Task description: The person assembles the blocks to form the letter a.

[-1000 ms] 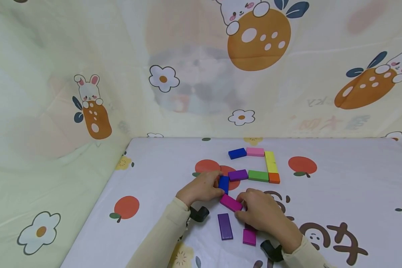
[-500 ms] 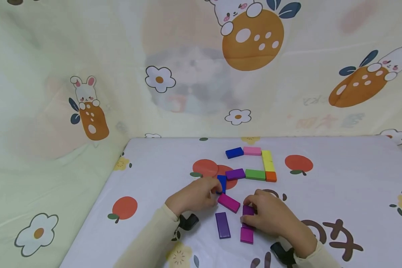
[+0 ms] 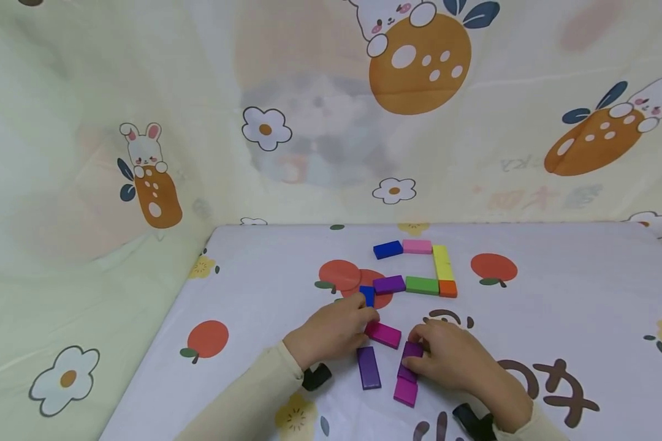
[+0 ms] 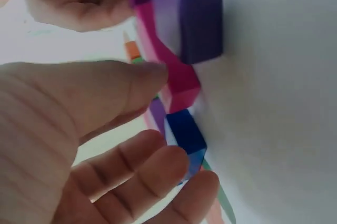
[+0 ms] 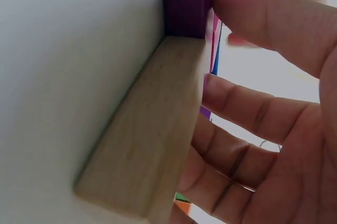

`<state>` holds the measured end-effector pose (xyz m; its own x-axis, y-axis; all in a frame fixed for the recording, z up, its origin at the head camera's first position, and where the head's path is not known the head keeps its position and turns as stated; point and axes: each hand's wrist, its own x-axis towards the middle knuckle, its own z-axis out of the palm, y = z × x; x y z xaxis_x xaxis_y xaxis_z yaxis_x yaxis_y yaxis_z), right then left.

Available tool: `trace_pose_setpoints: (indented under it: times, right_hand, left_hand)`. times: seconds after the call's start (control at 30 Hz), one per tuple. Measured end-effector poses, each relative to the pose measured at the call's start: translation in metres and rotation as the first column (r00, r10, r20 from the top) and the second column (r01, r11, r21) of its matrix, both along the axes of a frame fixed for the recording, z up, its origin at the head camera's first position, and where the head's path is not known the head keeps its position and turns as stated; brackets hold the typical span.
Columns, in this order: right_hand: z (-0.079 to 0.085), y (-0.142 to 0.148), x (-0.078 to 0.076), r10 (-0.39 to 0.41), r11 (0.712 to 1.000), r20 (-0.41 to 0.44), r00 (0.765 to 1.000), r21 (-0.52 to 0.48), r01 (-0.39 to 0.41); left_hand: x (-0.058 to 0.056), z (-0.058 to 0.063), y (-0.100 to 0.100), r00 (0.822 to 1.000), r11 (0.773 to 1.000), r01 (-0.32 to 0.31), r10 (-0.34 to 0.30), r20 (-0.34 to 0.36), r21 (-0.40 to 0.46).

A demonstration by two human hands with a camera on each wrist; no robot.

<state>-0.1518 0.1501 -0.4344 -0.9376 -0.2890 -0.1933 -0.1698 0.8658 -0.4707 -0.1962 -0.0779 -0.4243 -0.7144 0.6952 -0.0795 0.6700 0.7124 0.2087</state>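
Observation:
In the head view my left hand (image 3: pixel 333 327) holds the left end of a slanted magenta block (image 3: pixel 384 335) between thumb and fingertips. Its thumb lies along the magenta block (image 4: pixel 181 84) in the left wrist view, its other fingers close to a blue block (image 4: pixel 187 132). My right hand (image 3: pixel 449 355) pinches a purple block (image 3: pixel 410 360), whose near end meets a short magenta block (image 3: pixel 405 392). In the right wrist view my thumb touches a purple face (image 5: pixel 184 5). Below it shows a bare-wood face (image 5: pixel 145 129); which block it belongs to I cannot tell.
A separate dark purple block (image 3: pixel 369 367) lies between the hands. Farther back, blue (image 3: pixel 388 249), pink (image 3: pixel 417 246), yellow (image 3: pixel 442 263), orange (image 3: pixel 448 288), green (image 3: pixel 422 285) and violet (image 3: pixel 389 284) blocks form a bent row on the printed cloth (image 3: pixel 265 269).
My right hand has gone from the slanted magenta block to the purple one, which now tilts a little with the short magenta block. My left hand has shifted from the blue block to the slanted magenta block.

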Motion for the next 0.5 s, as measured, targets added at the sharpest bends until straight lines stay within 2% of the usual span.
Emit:
trace_pose_setpoints:
  times: [0.17, 0.3, 0.5]
  right_hand:
    - [0.0, 0.005, 0.007, -0.011, 1.0, 0.058, 0.998, -0.012, 0.011]
    - [0.003, 0.009, 0.013, -0.004, 1.0, 0.102, 0.995, 0.001, 0.004]
    - [0.008, 0.01, 0.019, 0.079, 0.997, 0.045, 0.996, -0.023, -0.078]
  left_hand:
    - [-0.005, -0.002, 0.008, 1.0, 0.995, -0.005, 0.004, -0.009, -0.096]
    - [-0.007, -0.003, 0.01, 1.0, 0.993, -0.01, 0.01, -0.001, -0.116]
    - [-0.01, -0.007, 0.013, 1.0, 0.995, -0.006, 0.006, -0.003, -0.099]
